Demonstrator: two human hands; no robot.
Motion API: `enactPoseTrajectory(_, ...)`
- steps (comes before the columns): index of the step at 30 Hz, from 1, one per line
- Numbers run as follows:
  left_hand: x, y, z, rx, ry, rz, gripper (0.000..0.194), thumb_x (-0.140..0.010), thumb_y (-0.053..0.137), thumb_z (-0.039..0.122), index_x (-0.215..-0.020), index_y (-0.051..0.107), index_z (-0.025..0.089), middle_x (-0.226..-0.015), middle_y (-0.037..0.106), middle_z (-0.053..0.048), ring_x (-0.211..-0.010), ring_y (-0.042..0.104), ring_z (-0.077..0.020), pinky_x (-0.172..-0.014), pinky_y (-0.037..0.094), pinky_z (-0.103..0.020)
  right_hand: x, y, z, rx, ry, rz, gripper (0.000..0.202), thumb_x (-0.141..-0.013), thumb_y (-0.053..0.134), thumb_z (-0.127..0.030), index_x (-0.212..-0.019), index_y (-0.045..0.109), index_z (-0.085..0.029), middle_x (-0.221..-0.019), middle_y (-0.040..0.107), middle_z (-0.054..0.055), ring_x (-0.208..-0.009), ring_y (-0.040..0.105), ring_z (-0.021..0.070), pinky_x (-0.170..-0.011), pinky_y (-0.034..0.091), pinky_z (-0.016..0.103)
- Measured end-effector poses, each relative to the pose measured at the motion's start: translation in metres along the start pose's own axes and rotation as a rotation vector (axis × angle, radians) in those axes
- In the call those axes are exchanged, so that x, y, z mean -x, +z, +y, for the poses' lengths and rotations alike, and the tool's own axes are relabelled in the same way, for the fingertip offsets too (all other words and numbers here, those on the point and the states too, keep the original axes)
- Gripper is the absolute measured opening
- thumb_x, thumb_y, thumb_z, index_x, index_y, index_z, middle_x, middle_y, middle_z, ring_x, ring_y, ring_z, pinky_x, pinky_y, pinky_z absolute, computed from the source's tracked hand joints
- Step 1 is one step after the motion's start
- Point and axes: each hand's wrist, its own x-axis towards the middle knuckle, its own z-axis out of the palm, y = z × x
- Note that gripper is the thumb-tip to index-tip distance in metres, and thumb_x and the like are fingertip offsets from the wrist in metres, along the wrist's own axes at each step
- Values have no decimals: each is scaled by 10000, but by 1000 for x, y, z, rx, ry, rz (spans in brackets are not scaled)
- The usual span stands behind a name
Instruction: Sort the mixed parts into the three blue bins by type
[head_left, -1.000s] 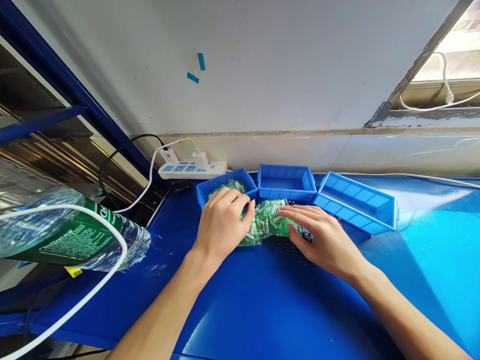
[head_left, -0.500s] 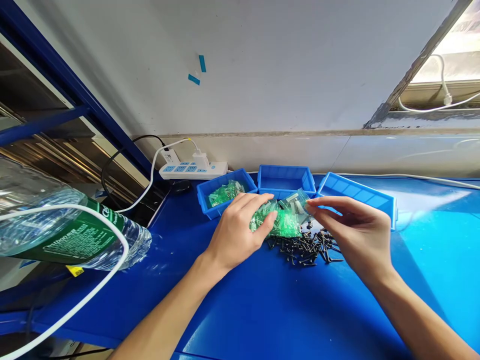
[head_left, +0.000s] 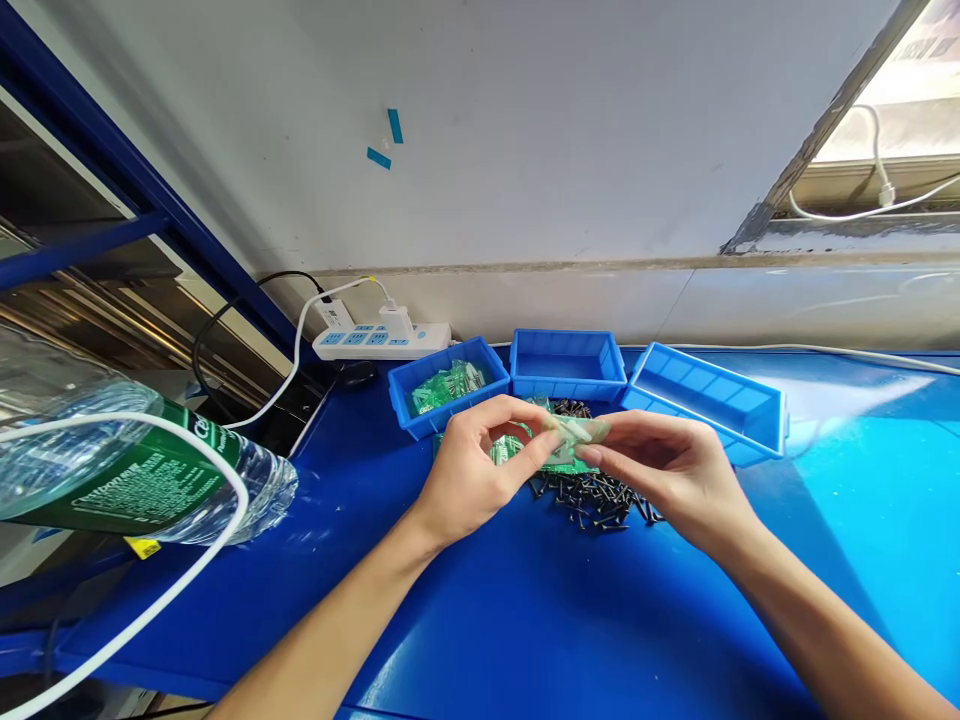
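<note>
Between my two hands is a small clear plastic packet (head_left: 576, 430) with pale pieces in it. My left hand (head_left: 487, 460) pinches its left side between thumb and fingers, and my right hand (head_left: 660, 465) pinches its right side. Green-and-clear packets (head_left: 559, 462) lie on the table just under and behind my fingers, partly hidden. Around and in front of them spreads a pile of black screws (head_left: 600, 497). Behind my left hand, a blue bin (head_left: 420, 425) holds more green-and-clear packets (head_left: 450, 385).
Two more blue bins, a middle one (head_left: 568, 385) and a tilted right one (head_left: 705, 405), stand behind the pile. A power strip (head_left: 382, 345) sits by the wall. At left are a large water bottle (head_left: 142, 465) and a white cable (head_left: 244, 490) on the blue table (head_left: 525, 620).
My left hand has closed on the small packet, and my right hand has moved left and lower with it. More screws show behind the packets. The view has shifted slightly.
</note>
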Motion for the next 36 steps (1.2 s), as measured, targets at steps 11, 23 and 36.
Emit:
enactPoseTrajectory(11,-8,-31,-1,-793,561,260,139,-971,663,126,-985,769,214,-908,784,-31,-850,736,-178,-833,607,-320,-3,1,1,179,-59,120,244,-781,859,-484,-804,818,-245,-768,800,31,-716,766,208,-702,664,304)
enactPoseTrajectory(23,-16,-57,-31,-1151,196,84,310,-1044,521,299,-1020,807,180,-1067,819,-99,-1029,758,-302,-838,628,-425,-1,-5,3,515,-263,85,124,-924,695,-319,-887,780,-238,-849,815,47,-747,775,227,-640,644,318)
enactPoseTrajectory(36,-13,-44,-26,-995,228,-76,411,-1049,538,341,-1398,634,146,-1354,719,-126,-1284,668,-294,-1079,569,-470,1,-3,22,1015,-505,-249,336,-960,643,-191,-1285,722,-173,-1334,735,158,-1240,698,366,-1010,605,575)
